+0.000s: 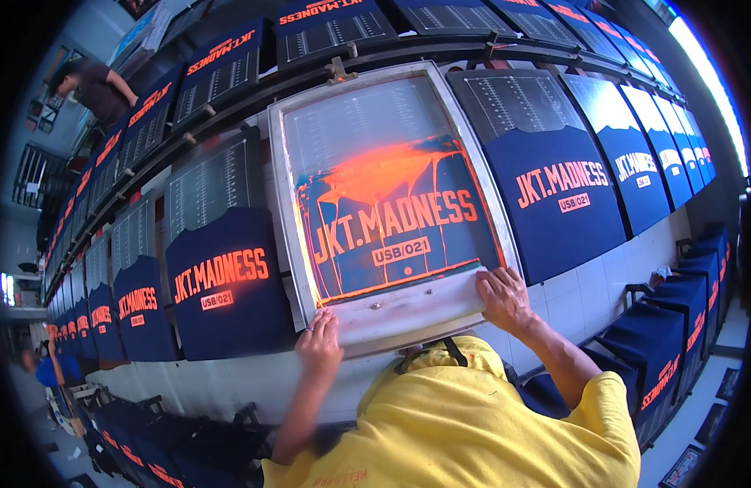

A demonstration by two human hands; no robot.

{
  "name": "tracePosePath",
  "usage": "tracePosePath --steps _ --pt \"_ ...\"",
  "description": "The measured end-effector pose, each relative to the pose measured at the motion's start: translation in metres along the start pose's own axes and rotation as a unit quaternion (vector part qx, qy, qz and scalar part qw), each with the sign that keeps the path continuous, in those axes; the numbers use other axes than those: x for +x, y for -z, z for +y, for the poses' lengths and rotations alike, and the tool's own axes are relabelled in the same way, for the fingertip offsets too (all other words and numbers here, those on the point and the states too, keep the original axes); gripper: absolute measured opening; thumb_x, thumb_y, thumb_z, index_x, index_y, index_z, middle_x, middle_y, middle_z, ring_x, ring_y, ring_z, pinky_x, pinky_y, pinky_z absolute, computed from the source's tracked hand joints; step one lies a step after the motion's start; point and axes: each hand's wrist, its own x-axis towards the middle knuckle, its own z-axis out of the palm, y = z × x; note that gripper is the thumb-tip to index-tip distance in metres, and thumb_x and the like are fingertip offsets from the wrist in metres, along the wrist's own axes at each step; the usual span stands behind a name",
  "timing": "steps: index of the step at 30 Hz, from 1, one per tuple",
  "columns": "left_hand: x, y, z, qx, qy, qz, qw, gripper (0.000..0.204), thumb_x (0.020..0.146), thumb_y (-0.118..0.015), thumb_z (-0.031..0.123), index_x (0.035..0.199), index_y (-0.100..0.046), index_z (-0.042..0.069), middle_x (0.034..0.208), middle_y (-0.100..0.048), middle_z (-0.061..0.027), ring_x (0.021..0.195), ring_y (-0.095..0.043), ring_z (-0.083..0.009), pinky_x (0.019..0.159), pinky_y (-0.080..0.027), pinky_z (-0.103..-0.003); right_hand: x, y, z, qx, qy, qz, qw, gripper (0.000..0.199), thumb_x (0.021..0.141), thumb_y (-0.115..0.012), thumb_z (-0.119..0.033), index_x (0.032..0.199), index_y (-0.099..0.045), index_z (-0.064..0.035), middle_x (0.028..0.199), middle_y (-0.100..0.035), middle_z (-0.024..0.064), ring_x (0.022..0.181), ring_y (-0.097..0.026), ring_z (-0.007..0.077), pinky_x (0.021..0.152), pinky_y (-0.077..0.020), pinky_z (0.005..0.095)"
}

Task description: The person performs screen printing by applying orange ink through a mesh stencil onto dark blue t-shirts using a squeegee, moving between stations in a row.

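Note:
A screen-printing frame (276,163) with a pale metal border lies tilted over a navy shirt on a board in front of me. Bright orange ink (384,172) is pooled across the upper middle of its mesh, with thin streaks running down the sides and lower edge. Orange lettering shows through the mesh. My left hand (320,337) grips the frame's lower left corner, fingers curled over the edge. At the lower right corner, my right hand (506,297) has its fingers bent over the frame's edge, the thumb side partly hidden. The pale lower bar (392,305) spans between both hands.
A printed navy shirt (221,285) lies on a board to the left, another navy shirt (554,187) to the right. More boards line a rail (229,102) behind. Shirts hang over stands (652,350) at lower right. Another person (91,85) stands at far left.

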Motion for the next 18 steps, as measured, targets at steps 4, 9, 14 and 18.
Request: tracePosePath --steps 4,9,14,18 --pt "0.046 -0.006 -0.021 0.004 0.005 -0.006 1.000 0.033 0.063 -0.060 -0.008 0.094 -0.067 0.001 0.104 -0.070 -0.0112 0.103 -0.067 -0.0249 0.084 -0.055 -0.035 0.046 -0.013 0.027 0.003 0.007 -0.006 1.000 0.023 0.061 -0.064 -0.005 0.082 -0.056 -0.0039 0.091 -0.062 0.0075 0.081 -0.058 0.0255 0.076 -0.0458 0.0392" --pt "0.115 -0.021 -0.058 0.005 0.006 -0.006 1.000 0.028 0.065 -0.059 -0.007 0.090 -0.067 0.004 0.100 -0.070 -0.0085 0.098 -0.068 -0.0248 0.077 -0.056 -0.037 0.106 -0.032 0.064 -0.013 -0.006 -0.036 0.999 0.033 0.056 -0.071 -0.006 0.086 -0.057 -0.0049 0.087 -0.063 0.0076 0.085 -0.059 0.0266 0.078 -0.0451 0.0397" --pt "0.178 -0.035 -0.093 -0.018 0.008 -0.006 1.000 0.026 0.066 -0.059 -0.005 0.089 -0.067 0.004 0.095 -0.070 -0.0104 0.087 -0.068 -0.0303 0.074 -0.056 -0.040 0.173 -0.041 0.099 -0.014 -0.001 -0.025 1.000 0.026 0.060 -0.072 -0.007 0.082 -0.059 -0.0065 0.079 -0.063 0.0073 0.083 -0.061 0.0269 0.079 -0.0454 0.0402" --pt "0.200 -0.032 -0.100 -0.036 0.014 -0.020 0.999 0.027 0.067 -0.057 -0.005 0.091 -0.068 0.002 0.087 -0.069 -0.0136 0.078 -0.067 -0.0345 0.072 -0.056 -0.043 0.197 -0.035 0.108 -0.003 -0.009 -0.052 0.999 0.014 0.065 -0.068 -0.007 0.078 -0.063 -0.0069 0.077 -0.065 0.0076 0.085 -0.064 0.0265 0.082 -0.0465 0.0401"
